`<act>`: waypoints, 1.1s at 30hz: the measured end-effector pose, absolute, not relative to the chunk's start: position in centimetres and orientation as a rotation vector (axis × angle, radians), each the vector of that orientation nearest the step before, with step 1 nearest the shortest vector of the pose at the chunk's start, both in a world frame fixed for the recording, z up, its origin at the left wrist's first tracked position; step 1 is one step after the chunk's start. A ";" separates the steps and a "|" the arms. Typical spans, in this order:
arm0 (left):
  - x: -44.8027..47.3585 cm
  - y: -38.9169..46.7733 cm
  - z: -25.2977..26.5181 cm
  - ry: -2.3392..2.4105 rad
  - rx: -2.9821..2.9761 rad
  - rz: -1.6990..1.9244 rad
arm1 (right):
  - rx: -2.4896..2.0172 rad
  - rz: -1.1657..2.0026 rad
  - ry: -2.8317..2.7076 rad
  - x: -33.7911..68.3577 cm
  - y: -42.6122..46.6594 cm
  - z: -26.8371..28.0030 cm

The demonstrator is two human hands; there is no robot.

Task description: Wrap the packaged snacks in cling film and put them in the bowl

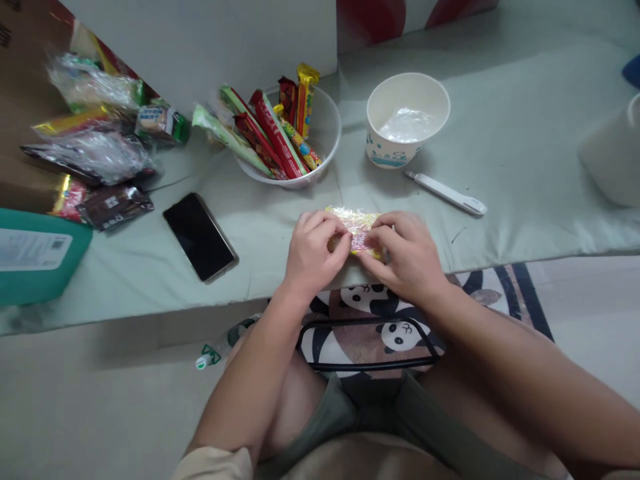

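Observation:
Near the table's front edge, a shiny yellow and pink snack wrapper (356, 223) lies between my two hands. My left hand (317, 250) pinches its left side with thumb and curled fingers. On the wrapper's right side, my right hand (407, 250) grips with bent fingers and thumb. What is inside the wrapper is hidden by glare and fingers. Right of the hands lies a white utility knife (447, 193). A paper bowl (403, 130) stands behind it, with something clear and shiny inside. Beyond my left hand sits a clear plastic bowl (325, 150) of wrapped snack bars (280, 133).
A black phone (200, 237) lies left of my hands. Farther left are several packaged snacks (105, 153) and a green container (45, 257). A white cup (617, 153) stands at the far right. A clear bottle (220, 347) lies below the table edge.

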State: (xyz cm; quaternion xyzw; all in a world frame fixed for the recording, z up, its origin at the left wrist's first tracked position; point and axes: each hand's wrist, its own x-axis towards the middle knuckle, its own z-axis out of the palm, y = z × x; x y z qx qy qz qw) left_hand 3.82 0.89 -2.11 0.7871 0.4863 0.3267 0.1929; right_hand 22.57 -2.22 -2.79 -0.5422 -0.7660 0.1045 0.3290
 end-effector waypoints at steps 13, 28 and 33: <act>4.1 1.0 -1.8 1.371 2.151 0.899 | -1.396 0.249 -2.119 22.5 -2.9 -1.8; 4.1 1.1 -2.0 1.367 2.131 0.869 | -1.425 0.235 -2.118 23.5 -3.0 -1.8; 4.1 1.1 -2.0 1.358 2.099 0.862 | -1.441 0.236 -2.139 22.7 -3.1 -1.8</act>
